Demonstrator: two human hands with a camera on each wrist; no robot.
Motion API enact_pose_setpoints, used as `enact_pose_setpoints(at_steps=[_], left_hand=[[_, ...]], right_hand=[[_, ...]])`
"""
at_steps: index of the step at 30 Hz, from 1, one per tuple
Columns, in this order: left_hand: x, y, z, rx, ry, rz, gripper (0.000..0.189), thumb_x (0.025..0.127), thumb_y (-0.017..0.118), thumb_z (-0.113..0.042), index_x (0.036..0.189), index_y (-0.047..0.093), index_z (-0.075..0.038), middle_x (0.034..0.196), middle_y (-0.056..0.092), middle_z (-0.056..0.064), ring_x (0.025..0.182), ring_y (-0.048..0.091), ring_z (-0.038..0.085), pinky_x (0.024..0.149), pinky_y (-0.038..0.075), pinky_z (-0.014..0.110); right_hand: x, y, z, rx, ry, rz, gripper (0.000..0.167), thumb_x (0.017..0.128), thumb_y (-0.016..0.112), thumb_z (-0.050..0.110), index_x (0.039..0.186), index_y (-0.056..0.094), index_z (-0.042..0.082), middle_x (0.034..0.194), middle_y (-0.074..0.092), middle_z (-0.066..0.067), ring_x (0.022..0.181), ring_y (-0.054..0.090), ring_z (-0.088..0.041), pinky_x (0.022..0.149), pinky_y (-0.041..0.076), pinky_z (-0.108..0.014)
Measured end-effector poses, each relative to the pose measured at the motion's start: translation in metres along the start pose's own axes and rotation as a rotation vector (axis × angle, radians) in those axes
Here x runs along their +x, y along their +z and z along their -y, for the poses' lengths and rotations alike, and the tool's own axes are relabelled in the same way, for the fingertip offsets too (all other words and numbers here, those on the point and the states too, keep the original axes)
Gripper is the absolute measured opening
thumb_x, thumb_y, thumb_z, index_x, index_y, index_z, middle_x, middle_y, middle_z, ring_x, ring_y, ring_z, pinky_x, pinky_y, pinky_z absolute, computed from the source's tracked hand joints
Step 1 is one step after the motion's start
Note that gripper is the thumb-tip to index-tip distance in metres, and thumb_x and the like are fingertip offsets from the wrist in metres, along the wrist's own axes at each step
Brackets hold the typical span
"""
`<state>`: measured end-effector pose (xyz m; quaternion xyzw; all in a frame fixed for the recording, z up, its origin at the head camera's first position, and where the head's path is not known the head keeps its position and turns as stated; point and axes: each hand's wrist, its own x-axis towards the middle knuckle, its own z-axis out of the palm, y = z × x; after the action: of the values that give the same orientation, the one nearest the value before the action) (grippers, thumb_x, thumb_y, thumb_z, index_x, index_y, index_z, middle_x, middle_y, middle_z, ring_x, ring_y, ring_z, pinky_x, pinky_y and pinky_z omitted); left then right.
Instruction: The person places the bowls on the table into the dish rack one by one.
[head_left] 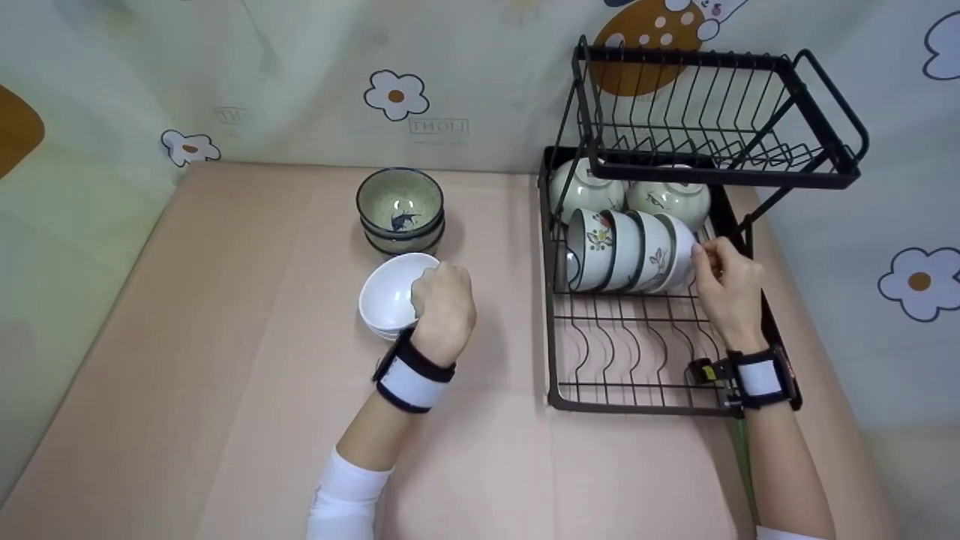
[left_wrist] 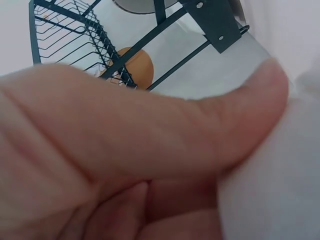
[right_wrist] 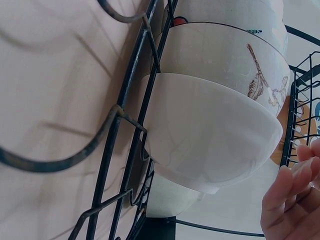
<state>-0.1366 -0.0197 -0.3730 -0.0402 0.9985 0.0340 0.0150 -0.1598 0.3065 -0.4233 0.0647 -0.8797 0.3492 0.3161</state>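
My left hand (head_left: pixel 444 311) grips the rim of a white bowl (head_left: pixel 388 294), which sits at the top of a small white stack on the table. Close up in the left wrist view, the thumb lies against the bowl's white wall (left_wrist: pixel 275 185); most of the fingers are hidden. At the rack, my right hand (head_left: pixel 731 289) is beside a white bowl (right_wrist: pixel 210 130) standing on edge, the last in a row of flowered bowls (head_left: pixel 619 251). Its fingers (right_wrist: pixel 277 192) are loosely curled and hold nothing, just off that bowl's rim in the right wrist view.
The black two-tier dish rack (head_left: pixel 637 410) stands on the right of the table (head_left: pixel 225 337). Two upturned pale bowls (head_left: pixel 587 187) sit at its back, under the raised upper tier (head_left: pixel 724 180). Stacked greenish bowls (head_left: pixel 400 201) stand behind the white stack. A patterned cloth (head_left: pixel 300 75) hangs behind.
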Motion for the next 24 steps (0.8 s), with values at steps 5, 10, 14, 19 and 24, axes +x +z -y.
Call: enact_pose_setpoints(at_steps=[5,10,14,19,24], left_hand=[[-0.004,-0.002,-0.001,0.026,0.039,-0.070,0.015,0.085,0.058,-0.003,0.086,0.073,-0.005,0.083,0.072,0.008,0.077,0.069,0.025,0.059,0.056,0.035],[-0.009,-0.005,-0.004,0.060,0.087,-0.132,0.011,0.082,0.062,-0.004,0.082,0.073,-0.005,0.079,0.072,0.006,0.073,0.069,0.024,0.057,0.055,0.035],[-0.015,-0.008,-0.006,0.085,0.137,-0.227,0.008,0.079,0.065,-0.004,0.076,0.071,-0.006,0.072,0.070,0.004,0.068,0.069,0.022,0.053,0.053,0.033],[-0.020,-0.008,-0.008,0.107,0.219,-0.336,0.007,0.077,0.067,-0.004,0.072,0.068,-0.008,0.067,0.069,0.002,0.063,0.067,0.020,0.049,0.051,0.032],[-0.023,-0.007,-0.010,0.102,0.302,-0.409,0.008,0.074,0.069,-0.003,0.071,0.065,-0.008,0.064,0.067,0.002,0.059,0.066,0.020,0.047,0.049,0.032]], right_hand=[[0.000,0.000,0.000,0.001,-0.012,-0.007,0.012,0.089,0.059,0.002,0.081,0.064,-0.006,0.061,0.058,-0.011,0.051,0.038,0.005,0.049,0.029,-0.006],[0.000,0.000,0.000,-0.001,-0.006,-0.010,0.012,0.089,0.060,0.003,0.082,0.064,-0.005,0.061,0.059,-0.011,0.051,0.038,0.006,0.049,0.028,-0.006],[0.000,0.000,0.000,-0.002,0.000,-0.016,0.012,0.089,0.060,0.005,0.082,0.065,-0.004,0.061,0.059,-0.011,0.051,0.036,0.007,0.049,0.027,-0.006],[0.000,-0.001,0.001,0.004,-0.004,-0.008,0.013,0.090,0.059,0.004,0.083,0.065,-0.005,0.061,0.059,-0.012,0.051,0.038,0.006,0.049,0.028,-0.006],[0.000,0.000,-0.001,-0.011,-0.003,0.002,0.013,0.090,0.057,0.003,0.083,0.064,-0.005,0.061,0.058,-0.010,0.051,0.038,0.005,0.048,0.029,-0.008]])
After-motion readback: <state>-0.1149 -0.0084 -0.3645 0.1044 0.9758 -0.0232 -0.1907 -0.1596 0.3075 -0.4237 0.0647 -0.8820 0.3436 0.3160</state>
